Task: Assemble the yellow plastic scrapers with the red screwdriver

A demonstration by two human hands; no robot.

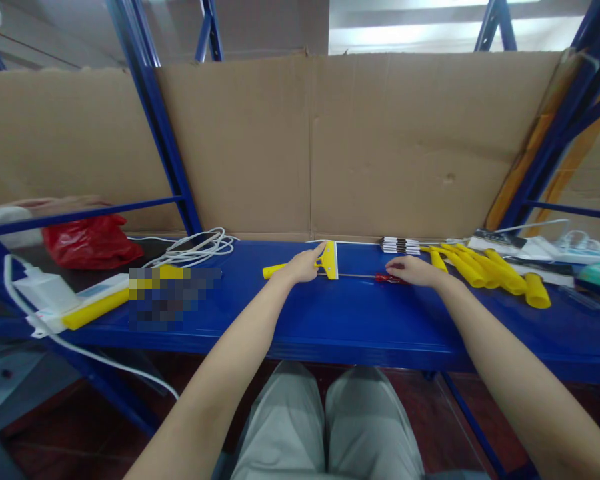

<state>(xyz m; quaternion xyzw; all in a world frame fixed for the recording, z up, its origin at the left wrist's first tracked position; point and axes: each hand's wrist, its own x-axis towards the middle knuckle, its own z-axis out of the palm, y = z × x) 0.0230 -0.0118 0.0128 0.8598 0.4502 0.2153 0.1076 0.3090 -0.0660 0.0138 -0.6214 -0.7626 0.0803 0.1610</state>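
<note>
Above the blue shelf, my left hand [304,265] is closed around a yellow scraper [331,260]. Its wide head with a pale blade edge faces right, and the handle end sticks out to the left of the hand. My right hand [414,271] has its fingers closed at the red handle of a screwdriver [383,278]. The thin metal shaft points left and reaches the scraper's head; whether its tip touches the scraper I cannot tell. Just right of my right hand lie several yellow plastic handles [505,272].
A stack of small white packs [400,245] stands against the cardboard back panel [380,147]. On the left are a coiled white cable [200,247], a red plastic bag [90,241], a power strip with a plug [50,297] and a yellow tube [97,310]. Blue posts rise at both sides.
</note>
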